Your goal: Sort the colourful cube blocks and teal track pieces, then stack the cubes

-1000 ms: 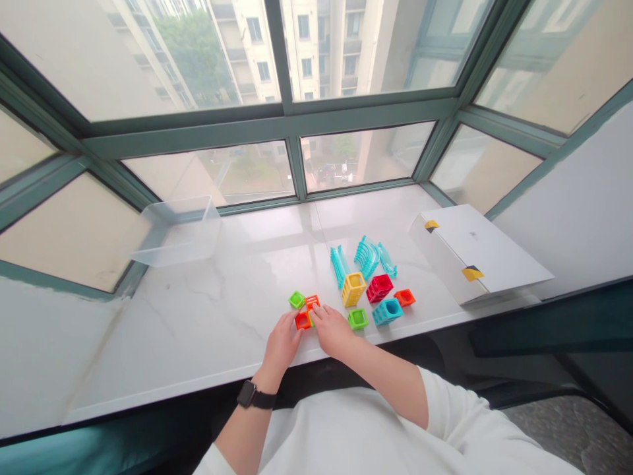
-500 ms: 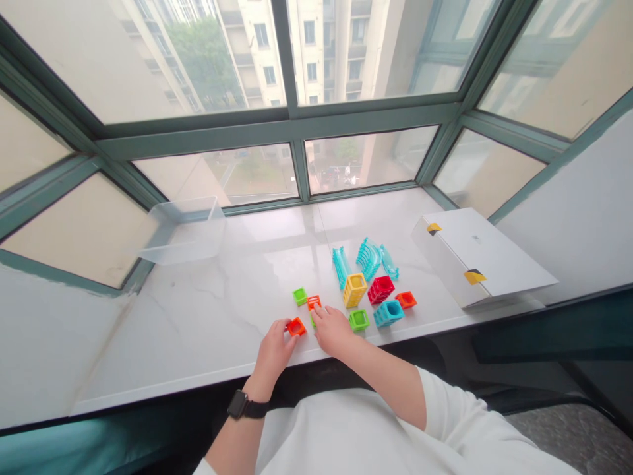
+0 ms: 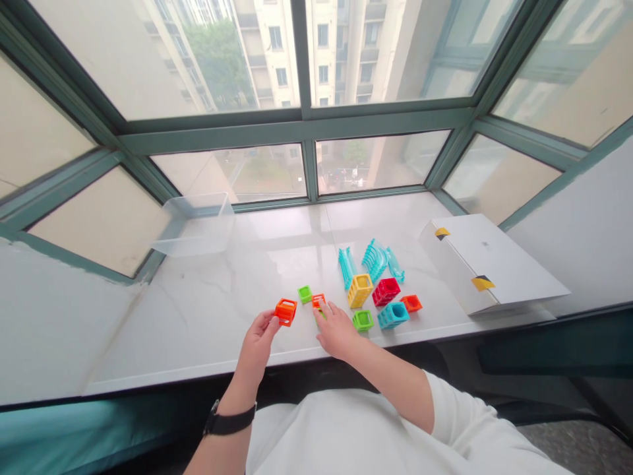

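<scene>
My left hand [image 3: 257, 338], with a black watch band on its wrist, pinches an orange cube block [image 3: 285, 313] with open sides, raised above the white ledge. My right hand [image 3: 338, 331] rests low on the ledge, its fingers closed over a green block [image 3: 321, 315] that is mostly hidden beneath them. Just past these fingertips lies another orange block [image 3: 318, 301]. A small green block [image 3: 304, 294] sits to its left, between the two hands. To the right of my right hand stands a separate green block [image 3: 362, 320].
A yellow block stack [image 3: 360, 291], a red stack [image 3: 386, 291], a blue stack [image 3: 393, 315] and an orange block [image 3: 411, 303] stand at right. Clear blue track pieces [image 3: 376, 260] lie behind. A clear bin [image 3: 198, 227] is back left, a white box [image 3: 494, 264] far right.
My left hand has lifted the orange block off the ledge, moved it left and turned it. My right hand stays about where it was. The camera view has shifted slightly.
</scene>
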{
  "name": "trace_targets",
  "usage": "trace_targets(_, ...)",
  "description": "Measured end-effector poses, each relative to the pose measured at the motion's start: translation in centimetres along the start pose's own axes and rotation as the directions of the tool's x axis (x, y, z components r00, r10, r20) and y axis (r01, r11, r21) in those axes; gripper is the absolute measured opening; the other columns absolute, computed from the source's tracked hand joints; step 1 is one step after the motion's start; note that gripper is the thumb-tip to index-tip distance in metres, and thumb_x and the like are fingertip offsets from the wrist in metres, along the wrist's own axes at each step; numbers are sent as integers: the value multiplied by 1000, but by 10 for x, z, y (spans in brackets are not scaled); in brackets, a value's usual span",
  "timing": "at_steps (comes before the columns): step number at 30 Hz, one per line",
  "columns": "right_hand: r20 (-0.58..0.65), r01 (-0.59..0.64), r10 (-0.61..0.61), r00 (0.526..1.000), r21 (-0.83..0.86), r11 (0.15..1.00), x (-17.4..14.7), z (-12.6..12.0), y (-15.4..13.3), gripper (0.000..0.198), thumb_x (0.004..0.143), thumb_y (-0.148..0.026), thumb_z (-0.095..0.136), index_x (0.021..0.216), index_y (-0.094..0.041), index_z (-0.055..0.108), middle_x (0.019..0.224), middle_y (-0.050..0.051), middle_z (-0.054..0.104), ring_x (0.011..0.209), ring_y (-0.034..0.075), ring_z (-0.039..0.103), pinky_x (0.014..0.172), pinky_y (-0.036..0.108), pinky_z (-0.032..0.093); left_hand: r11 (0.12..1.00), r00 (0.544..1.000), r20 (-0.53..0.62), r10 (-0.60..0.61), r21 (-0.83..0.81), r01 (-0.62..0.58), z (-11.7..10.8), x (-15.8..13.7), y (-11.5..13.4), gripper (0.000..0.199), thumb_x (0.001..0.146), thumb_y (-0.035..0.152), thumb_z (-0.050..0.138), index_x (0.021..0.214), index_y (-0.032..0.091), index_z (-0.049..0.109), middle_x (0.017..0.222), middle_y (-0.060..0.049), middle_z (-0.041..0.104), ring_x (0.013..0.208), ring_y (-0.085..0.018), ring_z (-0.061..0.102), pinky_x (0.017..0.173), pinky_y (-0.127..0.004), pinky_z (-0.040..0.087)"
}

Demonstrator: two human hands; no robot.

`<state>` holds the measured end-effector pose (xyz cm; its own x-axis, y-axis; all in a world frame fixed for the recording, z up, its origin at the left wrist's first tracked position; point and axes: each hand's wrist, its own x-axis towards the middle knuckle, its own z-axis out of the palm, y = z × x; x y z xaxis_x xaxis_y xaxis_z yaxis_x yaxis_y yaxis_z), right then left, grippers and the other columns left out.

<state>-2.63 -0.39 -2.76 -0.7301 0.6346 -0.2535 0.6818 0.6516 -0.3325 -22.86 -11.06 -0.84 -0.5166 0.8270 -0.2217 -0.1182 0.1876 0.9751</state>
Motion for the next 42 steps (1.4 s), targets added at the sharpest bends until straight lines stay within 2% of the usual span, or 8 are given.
trace_targets(4,-235,120,-68,969,212,970,-16,-20,-2,66,95,-29,67,157,-18,47,164,19,43,152,34,40,125,52,35,965,995,60,-84,-245,97,18,-2,7,48,83,55,81,109,14,74,118,-13,78,114,-27,73,115,-47,50)
trace_targets(9,-482,326,-74,873,466,822,-41,-44,-4,67,96,-27,66,158,-27,42,154,13,56,144,28,50,122,52,42,868,956,255,-144,-431,246,44,-9,19,40,88,47,79,111,14,74,120,-15,78,111,-26,75,112,-46,53)
trace_targets(17,-625,451,-34,780,523,723,-61,-65,9,57,100,-29,63,155,-29,47,149,12,58,138,27,56,110,47,56,798,859,484,-168,-445,407,75,-20,31,36,97,42,70,124,19,71,123,-12,78,106,-22,77,108,-41,56)
trace_targets(25,-678,496,-24,735,513,700,-68,-75,14,45,100,-31,65,144,-29,57,138,10,64,127,26,62,101,42,60,800,810,559,-180,-396,451,88,-29,41,48,98,52,67,134,20,65,121,-14,78,102,-21,77,106,-41,56)
trace_targets(29,-682,496,-8,731,523,693,-70,-72,14,43,100,-33,62,143,-28,57,139,12,62,128,27,61,99,44,62,837,849,502,-167,-383,391,86,-29,36,45,95,53,70,127,22,63,120,-12,77,100,-22,77,107,-46,55)
trace_targets(33,-683,483,36,730,552,680,-73,-69,14,42,100,-33,62,142,-28,56,140,11,61,129,27,61,98,44,63,865,905,421,-63,-430,260,83,-30,40,42,94,51,72,123,23,63,132,-13,71,115,-26,72,112,-50,51)
trace_targets(37,-694,482,58,717,555,678,-73,-67,13,40,99,-33,67,138,-28,57,135,11,62,126,27,61,98,43,62,889,907,420,-10,-411,200,86,-35,50,46,89,43,79,127,24,63,136,-13,69,124,-28,68,115,-50,49)
trace_targets(42,-706,469,95,702,559,684,-71,-64,11,38,97,-37,69,132,-27,59,128,10,63,118,26,65,95,42,63,900,917,396,-53,-379,216,93,-41,58,43,89,38,80,126,24,63,129,-11,72,123,-26,68,112,-46,51)
